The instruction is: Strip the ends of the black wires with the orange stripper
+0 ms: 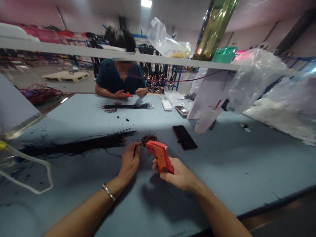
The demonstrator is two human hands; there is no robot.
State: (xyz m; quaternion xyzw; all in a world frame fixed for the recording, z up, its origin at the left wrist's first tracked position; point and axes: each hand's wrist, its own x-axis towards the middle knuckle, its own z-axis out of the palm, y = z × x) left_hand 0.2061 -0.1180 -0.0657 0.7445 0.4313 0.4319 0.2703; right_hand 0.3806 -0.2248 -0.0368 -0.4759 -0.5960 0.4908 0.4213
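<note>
My right hand (180,172) is wrapped around the handle of a red and orange wire stripper (160,154), its jaw end pointing left. Just left of those jaws, my left hand (130,161) has its fingers pinched together. A thin dark wire (113,154) runs from the bundle into that hand, though its end is hidden. The long bundle of black wires (86,143) lies across the table to the left, its cut ends facing right. Behind the stripper sits a small heap of dark and coppery wire scraps (148,139).
A black phone (184,137) and a plastic cup (207,120) stand to the right. Across the table, a person (120,77) holds a red tool near another wire bundle (128,106). A white shelf (74,51) spans overhead. A white cord (48,171) loops at the left.
</note>
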